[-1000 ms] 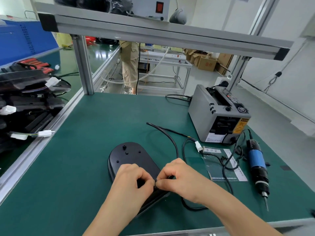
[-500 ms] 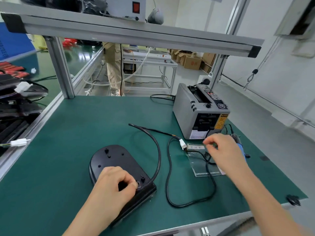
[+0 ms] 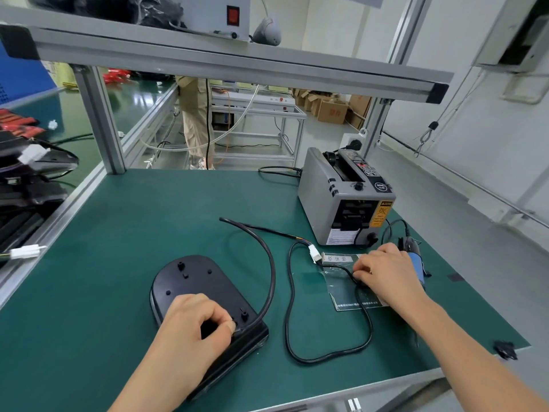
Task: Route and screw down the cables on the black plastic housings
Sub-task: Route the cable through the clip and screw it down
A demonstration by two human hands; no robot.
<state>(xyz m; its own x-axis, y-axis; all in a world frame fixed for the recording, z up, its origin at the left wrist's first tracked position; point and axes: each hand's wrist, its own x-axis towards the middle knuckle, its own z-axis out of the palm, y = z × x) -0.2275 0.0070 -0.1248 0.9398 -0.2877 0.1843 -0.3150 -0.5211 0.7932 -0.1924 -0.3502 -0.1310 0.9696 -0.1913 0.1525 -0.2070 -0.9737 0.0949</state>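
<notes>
Near front edge of table (image 3: 148,221): black plastic housing (image 3: 193,281), flat side up, narrow end nearest.
Left hand (image 3: 193,321): knuckles up, fingers curled, resting on near end of housing; thumb and forefinger pinching cable (image 3: 271,278) at its junction with housing.
Right hand (image 3: 386,275): extended to right, palm down, fingertips bent onto clear bag (image 3: 341,295); grasping or only touching, cannot tell.
Cable run: arcing up and away from housing's near right corner, free end well back on mat; thin lead (image 3: 289,307) looping beside, white connector (image 3: 314,253) at bag's far corner.
Edges: housing's near end close to front rim; small black part (image 3: 505,349) at right front corner; blue screwdriver (image 3: 416,263) just beyond right hand.
Open room: green mat stretching left of and behind housing, up to frame post (image 3: 101,123).
Surface: green mat, aluminium rim.
Room: grey tape dispenser (image 3: 335,200) at far right of table; shelf beam (image 3: 237,63) overhead; stacked black housings (image 3: 26,185) on neighbouring table at left; cartons (image 3: 329,110) on floor beyond.
</notes>
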